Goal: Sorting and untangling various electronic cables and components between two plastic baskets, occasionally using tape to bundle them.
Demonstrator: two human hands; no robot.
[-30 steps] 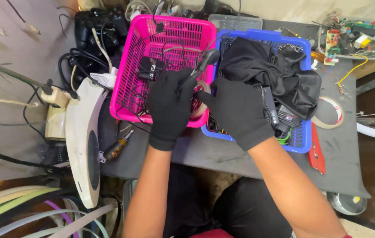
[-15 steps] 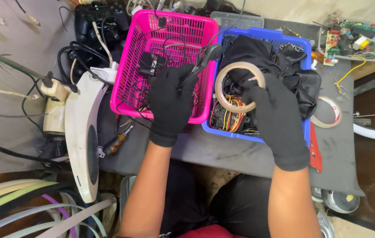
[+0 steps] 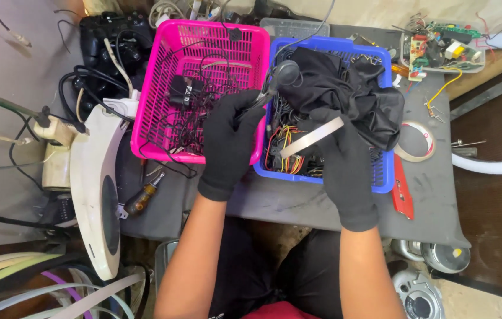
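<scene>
Both gloved hands work over the seam between two baskets on the grey table (image 3: 298, 198). The right hand (image 3: 345, 156) is closed around a roll of pale tape (image 3: 311, 137), seen nearly edge-on, so it reads as a flat strip slanting from lower left up to upper right — its long line runs diagonally across the blue basket (image 3: 381, 177), above a tangle of coloured wires (image 3: 289, 156). The left hand (image 3: 230, 139) is closed too, pinching what looks like a slim dark tool or cable end (image 3: 271, 88) that points up and to the right, toward a crumpled black cloth (image 3: 351, 94) heaped in the blue basket; exactly what it grips cannot be told.

The tape lies to the right of the left hand, near it but apart — the blue basket's near wall stands between them. The right hand is the nearer, since it already holds the roll. The pink basket (image 3: 156, 118), full of thin black leads, sits just left of the blue one, partly under the left hand. A second tape roll (image 3: 414, 142) lies flat on the table, right of the blue basket.
</scene>
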